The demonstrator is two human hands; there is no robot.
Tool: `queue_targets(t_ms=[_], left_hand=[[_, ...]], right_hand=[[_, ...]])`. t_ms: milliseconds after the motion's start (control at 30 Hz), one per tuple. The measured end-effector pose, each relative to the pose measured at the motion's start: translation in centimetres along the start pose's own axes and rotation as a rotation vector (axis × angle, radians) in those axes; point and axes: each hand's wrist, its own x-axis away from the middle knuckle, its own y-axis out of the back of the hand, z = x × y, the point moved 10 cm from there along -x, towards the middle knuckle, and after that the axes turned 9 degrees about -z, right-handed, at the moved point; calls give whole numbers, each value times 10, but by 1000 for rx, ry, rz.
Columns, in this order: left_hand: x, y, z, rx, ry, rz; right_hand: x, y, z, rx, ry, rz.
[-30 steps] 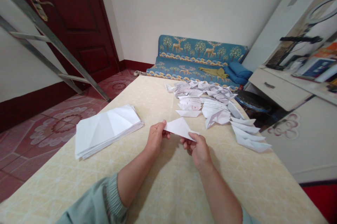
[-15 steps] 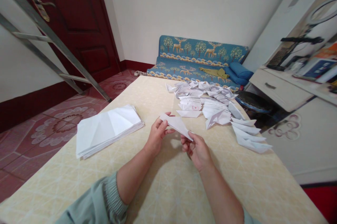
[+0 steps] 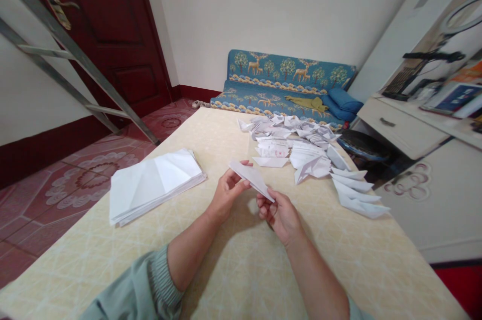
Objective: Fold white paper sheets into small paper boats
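Both my hands hold one folded white paper piece (image 3: 250, 177) above the middle of the yellow table (image 3: 233, 260). My left hand (image 3: 228, 193) pinches its far left end, fingers closed on it. My right hand (image 3: 280, 213) grips its near right tip from below. The piece is narrow and pointed, tilted down toward the right. A stack of flat white sheets (image 3: 154, 183) lies to the left of my left hand. A heap of folded paper shapes (image 3: 309, 152) lies beyond and to the right of my right hand.
A metal ladder (image 3: 71, 54) leans at the left by a dark red door (image 3: 109, 29). A blue patterned cushion seat (image 3: 282, 84) sits against the far wall. A white cabinet with a drawer (image 3: 402, 127) stands at the right, and a dark stool (image 3: 361, 144) beside the table.
The paper piece has turned from a broad flat triangle to a narrow edge-on shape and risen slightly. Both hands have shifted a little to the left with it.
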Motion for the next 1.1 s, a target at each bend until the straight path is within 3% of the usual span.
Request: queue_targets(t_ms=[167,400,500,633,733,833,967,1100], left_hand=[[1,0,4,21,39,0],[2,-2,21,89,197,0],[2,4,33,8,278,-20],[4,7,41,-245,298,2],[5,4,32,-502,178,34],[8,-7,16,-713,-8,92],[10,-12,7,-880,-119,119],[6,-5,12,-895,-88,113]], right_hand=[[8,-18,3,145,83,144],[19,-36,-20,372,-8,314],[9,-22,-10,414,74,177],[5,3,27,513,338,-91],[21,-14,46,583,558,-13],[37,-33,50,711,687,36],[40,-31,52,870,783,-94],[39,-16,63,901,859,-235]])
